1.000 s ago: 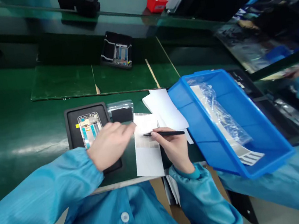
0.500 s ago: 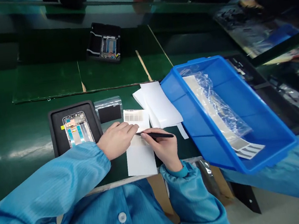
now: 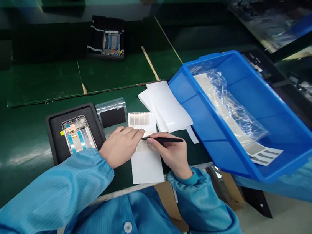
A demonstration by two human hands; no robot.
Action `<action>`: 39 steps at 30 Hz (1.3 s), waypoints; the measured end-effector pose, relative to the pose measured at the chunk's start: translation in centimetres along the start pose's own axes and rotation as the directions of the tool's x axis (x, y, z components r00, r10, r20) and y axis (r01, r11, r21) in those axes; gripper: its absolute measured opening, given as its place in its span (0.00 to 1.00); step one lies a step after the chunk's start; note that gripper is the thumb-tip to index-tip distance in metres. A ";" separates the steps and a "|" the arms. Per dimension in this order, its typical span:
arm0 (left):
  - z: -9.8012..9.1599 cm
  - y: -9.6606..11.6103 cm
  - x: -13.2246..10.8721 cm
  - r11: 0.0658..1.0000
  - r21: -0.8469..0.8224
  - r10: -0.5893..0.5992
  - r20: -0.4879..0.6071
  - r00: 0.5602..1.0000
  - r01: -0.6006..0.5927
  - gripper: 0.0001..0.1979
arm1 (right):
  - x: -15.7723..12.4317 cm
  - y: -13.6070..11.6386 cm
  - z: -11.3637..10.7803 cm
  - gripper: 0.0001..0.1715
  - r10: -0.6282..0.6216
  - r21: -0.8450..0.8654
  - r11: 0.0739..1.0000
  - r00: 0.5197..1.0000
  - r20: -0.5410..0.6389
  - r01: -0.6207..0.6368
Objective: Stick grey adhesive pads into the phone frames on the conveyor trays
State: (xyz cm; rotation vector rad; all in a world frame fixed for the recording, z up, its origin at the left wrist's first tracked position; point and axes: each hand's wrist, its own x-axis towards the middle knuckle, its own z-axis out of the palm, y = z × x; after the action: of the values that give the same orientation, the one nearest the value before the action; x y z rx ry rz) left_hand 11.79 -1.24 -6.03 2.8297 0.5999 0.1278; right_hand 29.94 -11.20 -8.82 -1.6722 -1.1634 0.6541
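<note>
The right hand (image 3: 172,155) is curling into a pen grip around slim black tweezers (image 3: 168,140), its thumb and fingers closing on the shank so the fine tips are reaching left across a white label sheet (image 3: 146,161). Whether the tips are pinching a label is too small to tell. The left hand (image 3: 121,146) is holding nothing: it is lying half open, fingers extended, with the fingertips coming down at the sheet's edge just beside the tweezer tips, apparently steadying the sheet against the worktop (image 3: 125,191). The sheet is lying between the hands, where both can reach it. Just beyond it, a stack of white paper sheets (image 3: 166,106) is overlapping a blue plastic tray (image 3: 276,96), which is sitting tilted on the right and holding a clear plastic bag (image 3: 230,110) and a long label strip (image 3: 264,155). To the left, a black foam tray (image 3: 56,138) is cradling a phone frame (image 3: 77,135), keeping it flat and apart from the paperwork. Blue smock sleeves (image 3: 35,192) are covering both arms.
</note>
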 end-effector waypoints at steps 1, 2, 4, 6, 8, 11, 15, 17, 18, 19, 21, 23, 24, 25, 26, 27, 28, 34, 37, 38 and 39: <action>0.0 0.0 0.0 1.000 0.001 -0.002 0.002 1.000 0.002 0.17 | 0.0 0.1 0.0 0.10 -0.002 -0.001 1.000 1.000 -0.002 0.002; 0.1 0.0 0.0 1.000 0.002 -0.002 0.001 1.000 0.002 0.17 | 0.0 0.1 0.0 0.10 -0.005 -0.003 1.000 1.000 -0.003 0.005; 0.1 0.0 0.0 1.000 0.006 0.001 -0.003 1.000 -0.001 0.18 | 0.0 0.2 0.0 0.10 -0.006 -0.007 1.000 1.000 -0.002 0.006; 0.2 0.0 0.0 1.000 0.009 0.004 -0.006 1.000 -0.004 0.18 | 0.0 0.1 0.1 0.09 -0.005 -0.011 1.000 1.000 -0.003 0.005; 0.3 0.0 -0.1 1.000 0.011 0.007 -0.008 1.000 -0.007 0.18 | 0.0 0.0 0.1 0.08 -0.007 -0.016 1.000 1.000 -0.005 0.007; 0.3 0.0 0.0 1.000 0.007 0.006 -0.006 1.000 -0.006 0.18 | 0.0 -0.2 0.2 0.07 -0.003 -0.007 1.000 1.000 -0.013 0.003; 0.4 -0.1 0.1 0.999 -0.040 -0.006 -0.009 1.000 0.005 0.19 | 0.1 -0.3 -0.1 0.07 0.055 0.057 0.997 0.997 -0.061 -0.052; 0.3 -0.3 0.1 0.994 -0.102 -0.038 -0.002 0.999 0.038 0.22 | 0.1 -0.3 -0.4 0.08 0.081 0.104 0.992 0.993 -0.087 -0.072; 0.1 -0.4 0.1 0.986 -0.153 -0.063 0.000 0.998 0.062 0.23 | 0.1 -0.5 -0.5 0.08 0.087 0.126 0.989 0.991 -0.098 -0.075; -0.2 -0.5 0.0 0.971 -0.220 -0.092 -0.004 0.996 0.089 0.25 | 0.1 -0.6 -0.6 0.08 0.088 0.144 0.987 0.991 -0.103 -0.072; -1.2 -0.7 -0.2 0.911 -0.386 -0.173 -0.041 0.984 0.144 0.26 | 0.2 -1.2 -0.7 0.07 0.073 0.171 0.984 0.993 -0.098 -0.055; -2.5 -0.9 -0.7 0.813 -0.551 -0.265 -0.067 0.962 0.185 0.22 | 0.1 -1.9 -0.5 0.06 0.048 0.195 0.980 0.996 -0.078 -0.032; -3.1 -1.0 -1.0 0.757 -0.621 -0.301 -0.057 0.952 0.202 0.20 | 0.1 -2.3 -0.4 0.06 0.037 0.210 0.977 0.997 -0.066 -0.022; -3.7 -1.1 -1.3 0.701 -0.679 -0.325 -0.033 0.945 0.218 0.19 | 0.1 -2.7 -0.1 0.06 0.025 0.226 0.974 0.998 -0.056 -0.012; -4.2 -1.2 -1.7 0.649 -0.725 -0.336 -0.002 0.942 0.230 0.19 | 0.0 -3.0 0.2 0.06 0.013 0.242 0.970 0.999 -0.047 -0.001; -4.5 -1.3 -2.1 0.603 -0.761 -0.339 0.027 0.940 0.239 0.18 | 0.0 -3.4 0.5 0.06 0.003 0.255 0.967 0.999 -0.038 0.007; -4.7 -1.5 -2.6 0.563 -0.789 -0.343 0.047 0.938 0.245 0.18 | 0.0 -3.6 0.9 0.06 -0.005 0.266 0.964 1.000 -0.027 0.012; -4.5 -2.9 -5.6 0.416 -0.861 -0.472 0.070 0.879 0.292 0.15 | 0.1 -4.5 3.6 0.09 0.035 0.322 0.945 0.997 0.065 -0.055; -4.3 -3.4 -7.0 0.348 -0.890 -0.527 0.075 0.847 0.296 0.15 | 0.2 -5.1 5.1 0.09 0.049 0.335 0.938 0.990 0.134 -0.092; -4.4 -3.5 -7.4 0.328 -0.897 -0.538 0.080 0.839 0.296 0.15 | 0.3 -5.3 5.5 0.09 0.050 0.340 0.935 0.986 0.156 -0.101; -4.4 -3.6 -7.7 0.312 -0.903 -0.547 0.083 0.833 0.296 0.14 | 0.3 -5.6 5.9 0.09 0.052 0.344 0.932 0.983 0.176 -0.111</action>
State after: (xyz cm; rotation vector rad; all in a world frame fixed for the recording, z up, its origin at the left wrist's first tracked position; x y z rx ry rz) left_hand 2.76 -0.24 -3.00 1.5187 0.9565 0.5273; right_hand 23.00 -8.09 -5.96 -1.3845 -1.0209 1.0080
